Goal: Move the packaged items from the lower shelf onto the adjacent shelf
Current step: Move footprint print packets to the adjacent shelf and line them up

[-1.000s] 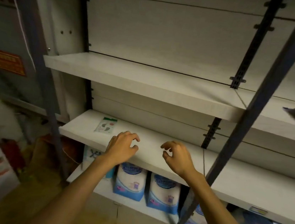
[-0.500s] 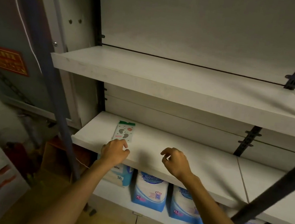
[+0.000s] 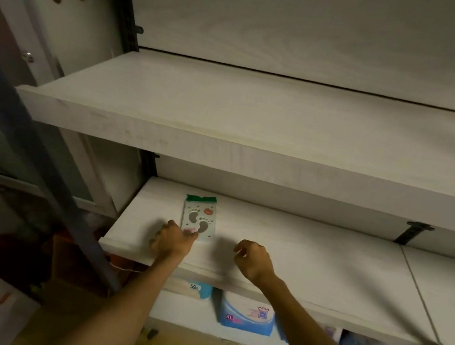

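Left hand (image 3: 173, 241) fingertips on footprint packet (image 3: 199, 218), grip unclear; right hand (image 3: 255, 259) loosely curled, empty.

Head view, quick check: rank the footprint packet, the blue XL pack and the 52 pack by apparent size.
1. blue XL pack, largest visible.
2. footprint packet.
3. 52 pack, mostly hidden by the shelf and left arm, so its rank is unsure.

Both bare forearms reach up from the lower edge toward twelve o'clock, roughly parallel. The left hand (image 3: 173, 241) lies knuckles-up with fingers bent downward (whether the tips pinch anything cannot be told). At its three o'clock, well apart, the right hand (image 3: 254, 259) hangs with loosely curled fingers, holding nothing.
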Motion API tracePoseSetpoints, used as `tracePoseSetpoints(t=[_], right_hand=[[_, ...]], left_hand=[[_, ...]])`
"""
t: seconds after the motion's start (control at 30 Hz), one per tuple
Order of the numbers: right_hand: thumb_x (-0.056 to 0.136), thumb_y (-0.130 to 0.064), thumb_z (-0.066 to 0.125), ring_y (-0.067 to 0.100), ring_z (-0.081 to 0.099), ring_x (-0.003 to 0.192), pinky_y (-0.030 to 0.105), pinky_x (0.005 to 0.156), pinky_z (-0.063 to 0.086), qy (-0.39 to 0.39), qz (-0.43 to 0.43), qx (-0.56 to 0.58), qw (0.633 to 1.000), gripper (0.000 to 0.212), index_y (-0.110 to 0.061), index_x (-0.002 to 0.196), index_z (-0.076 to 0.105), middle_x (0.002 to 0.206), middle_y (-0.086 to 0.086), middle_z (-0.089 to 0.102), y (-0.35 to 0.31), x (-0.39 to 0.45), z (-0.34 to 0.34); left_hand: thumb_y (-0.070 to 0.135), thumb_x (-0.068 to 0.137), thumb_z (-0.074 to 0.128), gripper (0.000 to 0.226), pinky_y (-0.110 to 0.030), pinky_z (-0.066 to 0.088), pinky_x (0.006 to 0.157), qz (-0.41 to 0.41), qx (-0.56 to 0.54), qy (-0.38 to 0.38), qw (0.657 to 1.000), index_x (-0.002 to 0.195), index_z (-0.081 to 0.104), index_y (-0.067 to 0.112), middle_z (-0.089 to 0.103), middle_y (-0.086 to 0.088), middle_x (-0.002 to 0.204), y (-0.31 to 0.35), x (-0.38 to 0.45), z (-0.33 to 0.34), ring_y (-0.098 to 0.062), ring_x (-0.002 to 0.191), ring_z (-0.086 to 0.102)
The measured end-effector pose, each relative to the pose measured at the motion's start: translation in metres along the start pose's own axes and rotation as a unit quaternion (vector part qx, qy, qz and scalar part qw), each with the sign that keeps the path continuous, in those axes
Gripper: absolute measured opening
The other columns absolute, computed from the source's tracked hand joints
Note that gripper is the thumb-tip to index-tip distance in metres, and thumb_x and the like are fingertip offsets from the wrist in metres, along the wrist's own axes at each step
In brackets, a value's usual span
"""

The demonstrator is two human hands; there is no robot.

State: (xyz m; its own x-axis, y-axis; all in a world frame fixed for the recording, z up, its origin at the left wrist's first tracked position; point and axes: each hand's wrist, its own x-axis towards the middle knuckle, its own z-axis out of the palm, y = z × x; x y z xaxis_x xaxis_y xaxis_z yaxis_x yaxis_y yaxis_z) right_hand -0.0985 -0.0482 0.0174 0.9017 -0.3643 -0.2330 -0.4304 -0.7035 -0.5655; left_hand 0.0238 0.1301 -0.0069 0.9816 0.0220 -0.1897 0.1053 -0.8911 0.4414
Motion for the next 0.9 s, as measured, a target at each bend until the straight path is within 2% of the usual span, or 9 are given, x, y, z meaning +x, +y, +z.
tracePoseSetpoints(t=[0.17, 0.23, 0.37, 0.5, 0.57, 0.63, 0.77, 0.83, 0.9], right_hand=[[0.091, -0.016, 0.058, 0.02, 0.063, 0.103, 0.029, 0.092, 0.053, -0.016, 0.039, 0.006, 0.999, 0.025, -0.018, 0.114, 0.068, 0.113, 0.003, 0.068, -0.003, 0.012, 0.017], [0.091, -0.016, 0.058, 0.02, 0.063, 0.102, 0.029, 0.092, 0.053, -0.013, 0.057, 0.007, 0.998, 0.025, -0.018, 0.114, 0.068, 0.114, 0.004, 0.069, -0.001, 0.012, 0.02], [0.091, -0.015, 0.056, 0.023, 0.063, 0.106, 0.029, 0.092, 0.05, -0.002, 0.089, 0.009, 0.996, 0.027, -0.017, 0.115, 0.068, 0.116, 0.005, 0.069, 0.002, 0.014, 0.025], [0.094, -0.016, 0.055, 0.023, 0.063, 0.106, 0.027, 0.09, 0.048, 0.008, 0.113, 0.019, 0.993, 0.026, -0.016, 0.116, 0.067, 0.117, 0.007, 0.068, -0.003, 0.015, 0.034], [0.095, -0.017, 0.055, 0.023, 0.063, 0.107, 0.027, 0.091, 0.048, 0.016, 0.127, 0.034, 0.991, 0.025, -0.016, 0.117, 0.066, 0.118, 0.007, 0.067, -0.005, 0.015, 0.038], [0.096, -0.019, 0.055, 0.022, 0.062, 0.108, 0.028, 0.093, 0.049, 0.023, 0.14, 0.045, 0.989, 0.025, -0.016, 0.118, 0.065, 0.121, 0.006, 0.066, -0.007, 0.014, 0.042], [0.097, -0.02, 0.056, 0.024, 0.061, 0.112, 0.031, 0.098, 0.049, 0.042, 0.159, 0.087, 0.983, 0.026, -0.015, 0.122, 0.062, 0.126, 0.008, 0.064, -0.015, 0.014, 0.046], [0.097, -0.023, 0.056, 0.024, 0.06, 0.113, 0.031, 0.098, 0.049, 0.044, 0.166, 0.093, 0.981, 0.027, -0.016, 0.123, 0.06, 0.127, 0.008, 0.063, -0.019, 0.013, 0.049], [0.096, -0.023, 0.057, 0.022, 0.06, 0.112, 0.031, 0.098, 0.051, 0.041, 0.166, 0.104, 0.98, 0.027, -0.016, 0.122, 0.059, 0.126, 0.007, 0.062, -0.024, 0.008, 0.051]], left_hand=[[0.076, 0.059, 0.071, 0.082, -0.034, 0.047, 0.072, -0.057, -0.009, -0.017, 0.998, 0.106, 0.051, 0.012, 0.058, -0.011, 0.101, 0.005, 0.02, 0.009, -0.026, 0.086, 0.058], [0.081, 0.05, 0.068, 0.086, -0.03, 0.046, 0.068, -0.087, -0.02, -0.044, 0.995, 0.1, 0.056, 0.012, 0.06, -0.008, 0.092, 0.002, 0.034, 0.023, -0.023, 0.077, 0.059], [0.08, 0.04, 0.063, 0.079, -0.036, 0.056, 0.066, -0.122, -0.061, -0.072, 0.988, 0.088, 0.06, 0.017, 0.062, -0.004, 0.075, -0.011, 0.087, 0.086, -0.02, 0.062, 0.061], [0.059, 0.065, 0.075, 0.044, -0.036, 0.058, 0.07, -0.104, -0.075, -0.096, 0.987, 0.078, 0.064, 0.018, 0.067, -0.006, 0.077, 0.006, 0.051, 0.039, -0.021, 0.068, 0.065], [0.052, 0.073, 0.076, 0.039, -0.033, 0.058, 0.069, -0.105, -0.088, -0.122, 0.983, 0.075, 0.062, 0.016, 0.07, -0.008, 0.081, 0.007, 0.042, 0.023, -0.023, 0.072, 0.067], [0.049, 0.076, 0.076, 0.039, -0.032, 0.057, 0.067, -0.109, -0.099, -0.137, 0.98, 0.084, 0.067, 0.012, 0.071, -0.011, 0.089, 0.004, 0.042, 0.014, -0.025, 0.078, 0.068], [0.015, 0.087, 0.069, 0.028, -0.038, 0.059, 0.076, -0.103, -0.2, -0.138, 0.965, 0.111, 0.067, 0.002, 0.071, -0.018, 0.111, -0.003, 0.052, 0.008, -0.035, 0.095, 0.07], [0.029, 0.074, 0.081, 0.049, -0.043, 0.06, 0.08, -0.105, -0.213, -0.159, 0.958, 0.112, 0.065, 0.003, 0.072, -0.017, 0.111, -0.007, 0.053, 0.01, -0.035, 0.094, 0.071], [0.07, 0.054, 0.079, 0.08, -0.042, 0.061, 0.077, -0.119, -0.179, -0.176, 0.961, 0.101, 0.067, 0.006, 0.073, -0.011, 0.1, -0.012, 0.06, 0.027, -0.03, 0.088, 0.071]])
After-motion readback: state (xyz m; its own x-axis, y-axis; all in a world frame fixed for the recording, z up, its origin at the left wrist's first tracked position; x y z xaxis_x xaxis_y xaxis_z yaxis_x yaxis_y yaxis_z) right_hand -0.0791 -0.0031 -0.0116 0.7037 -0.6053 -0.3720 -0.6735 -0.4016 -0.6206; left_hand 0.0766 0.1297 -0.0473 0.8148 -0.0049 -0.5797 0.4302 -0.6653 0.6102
